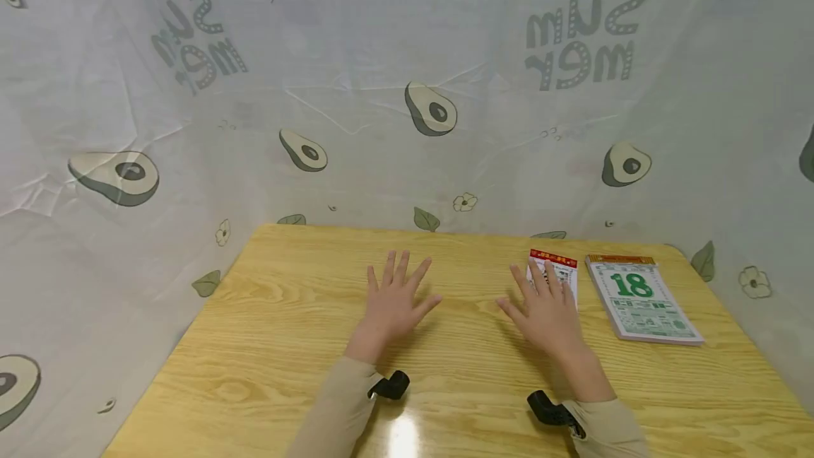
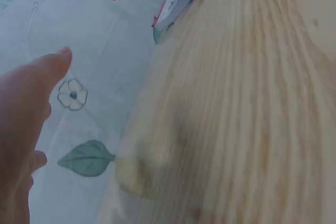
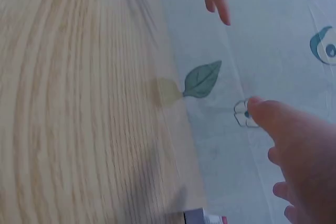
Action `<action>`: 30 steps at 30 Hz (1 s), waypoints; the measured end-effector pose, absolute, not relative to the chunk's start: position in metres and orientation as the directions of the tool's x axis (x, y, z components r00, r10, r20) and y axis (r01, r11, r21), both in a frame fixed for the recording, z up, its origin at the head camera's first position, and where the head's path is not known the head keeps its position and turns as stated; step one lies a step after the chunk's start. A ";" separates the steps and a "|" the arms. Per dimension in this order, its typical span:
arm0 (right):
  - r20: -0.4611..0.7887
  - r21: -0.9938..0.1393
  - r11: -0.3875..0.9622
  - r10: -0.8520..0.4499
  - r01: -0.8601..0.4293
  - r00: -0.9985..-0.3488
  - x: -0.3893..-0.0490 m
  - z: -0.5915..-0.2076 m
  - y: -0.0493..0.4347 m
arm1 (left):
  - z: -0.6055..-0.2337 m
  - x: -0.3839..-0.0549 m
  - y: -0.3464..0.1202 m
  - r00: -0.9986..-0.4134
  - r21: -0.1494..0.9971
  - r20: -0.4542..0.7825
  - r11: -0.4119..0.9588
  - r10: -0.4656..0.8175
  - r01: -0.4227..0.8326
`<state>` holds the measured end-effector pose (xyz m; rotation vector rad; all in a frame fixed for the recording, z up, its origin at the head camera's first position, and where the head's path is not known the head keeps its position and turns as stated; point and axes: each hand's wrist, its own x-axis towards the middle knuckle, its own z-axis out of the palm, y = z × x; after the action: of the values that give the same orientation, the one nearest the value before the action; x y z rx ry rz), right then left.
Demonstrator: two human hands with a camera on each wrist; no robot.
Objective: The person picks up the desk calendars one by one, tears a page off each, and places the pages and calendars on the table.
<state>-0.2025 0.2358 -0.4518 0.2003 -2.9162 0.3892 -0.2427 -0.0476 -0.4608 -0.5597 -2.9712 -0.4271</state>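
Observation:
My left hand point(image 1: 392, 302) is held over the middle of the wooden table with its fingers spread, holding nothing. To its right, my right hand point(image 1: 545, 309) also has its fingers spread and holds nothing; its fingertips cover part of a small tear-off calendar pad point(image 1: 568, 276) with a red top strip. Farther right lies a larger tear-off calendar point(image 1: 645, 299) showing a green 18 under an orange-brown top band. The left wrist view has the left thumb point(image 2: 50, 69) at its left edge. In the right wrist view, the right thumb point(image 3: 270, 113) points inward.
The wooden table point(image 1: 254, 345) has a light, glossy grain. Behind and beside it hangs a pale curtain point(image 1: 356, 90) printed with avocados, leaves, flowers and mirrored lettering. A black wrist strap piece point(image 1: 397, 385) sits at the left cuff, another black piece point(image 1: 545, 408) at the right.

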 end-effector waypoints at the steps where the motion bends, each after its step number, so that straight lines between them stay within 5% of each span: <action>1: 0.221 -0.249 0.956 -0.103 -0.159 -0.970 -0.203 -0.452 0.238 | -0.461 -0.244 -0.045 -0.925 0.276 0.139 0.883 0.354 0.380; 9: 0.271 -0.295 0.945 -0.062 -0.144 -0.961 -0.206 -0.448 0.263 | -0.449 -0.257 -0.012 -0.873 0.430 0.194 0.761 0.447 0.486; 17: 0.299 -0.486 0.867 0.052 -0.105 -0.953 -0.204 -0.436 0.292 | -0.438 -0.268 0.023 -0.838 0.577 0.228 0.625 0.495 0.526; 25: 0.188 -0.710 0.704 0.158 -0.024 -0.969 -0.205 -0.430 0.317 | -0.444 -0.280 0.054 -0.819 0.768 0.311 0.381 0.482 0.515; 30: 0.069 -0.819 0.571 0.188 0.051 -0.980 -0.206 -0.433 0.326 | -0.452 -0.286 0.072 -0.859 0.896 0.269 0.215 0.436 0.389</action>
<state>-0.2058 0.3262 -0.4334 -0.2031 -2.6506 1.3743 -0.2860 0.0718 -0.4516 -0.8433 -2.4802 -1.8081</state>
